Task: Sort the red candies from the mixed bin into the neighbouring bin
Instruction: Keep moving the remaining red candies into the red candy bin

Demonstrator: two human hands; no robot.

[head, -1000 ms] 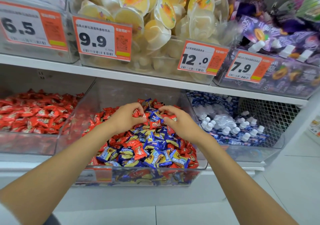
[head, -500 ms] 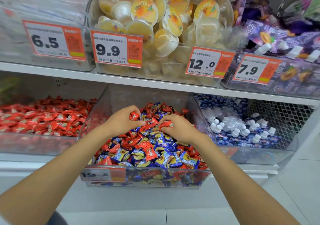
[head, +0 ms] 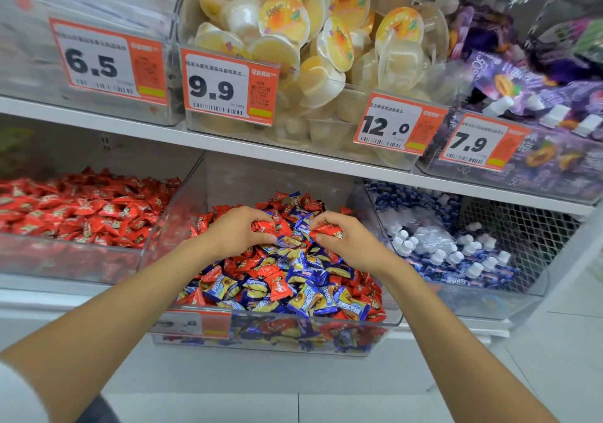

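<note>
Over at nine o'clock, the neighbouring bin (head: 65, 266) is sitting on the lower shelf, heaped with red candies (head: 81, 213) only. Next to it, at the centre, the mixed bin (head: 293, 334) is holding a jumble of red and blue-and-yellow wrappers. Both arms are reaching in from six o'clock. The left hand (head: 238, 231) is resting on the pile toward the bin's twelve o'clock end, fingers curled and pinching a red candy (head: 262, 227) against the thumb. Just at its three o'clock, the right hand (head: 350, 243) is curling its fingers round another red piece (head: 326, 229). Further out at three o'clock, a clear bin (head: 489, 302) is holding white-capped blue pouches (head: 456, 256). Up at twelve o'clock, jelly cups (head: 326, 40) are piling behind orange price tags (head: 228, 89).
</note>
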